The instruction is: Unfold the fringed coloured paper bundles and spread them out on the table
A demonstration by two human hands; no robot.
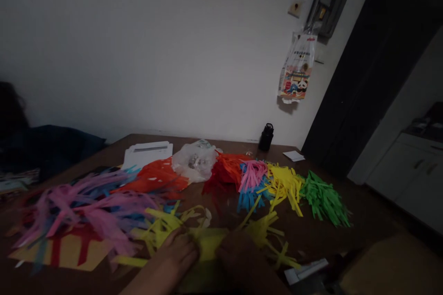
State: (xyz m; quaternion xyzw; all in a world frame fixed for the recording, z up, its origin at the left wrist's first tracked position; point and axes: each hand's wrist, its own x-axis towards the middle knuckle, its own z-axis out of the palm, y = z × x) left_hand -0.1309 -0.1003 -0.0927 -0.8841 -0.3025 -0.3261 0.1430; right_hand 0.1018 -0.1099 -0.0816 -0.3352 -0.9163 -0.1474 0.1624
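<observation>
At the near edge of the table my left hand [180,251] is closed on a sheet of yellow fringed paper [209,244]. My right hand [238,251], dark and slightly blurred, grips the same sheet from the other side. Yellow cut strips [161,226] spread out past my left hand, and more strips fan out beyond my right. The fingertips of both hands are partly hidden against the paper.
Pink strips [104,212] lie left. Behind are orange paper [159,175], a clear plastic bag [194,161], a red bundle [228,170], yellow [285,182] and green [323,198] fringe bundles, a black bottle [266,137] and white sheets [148,153].
</observation>
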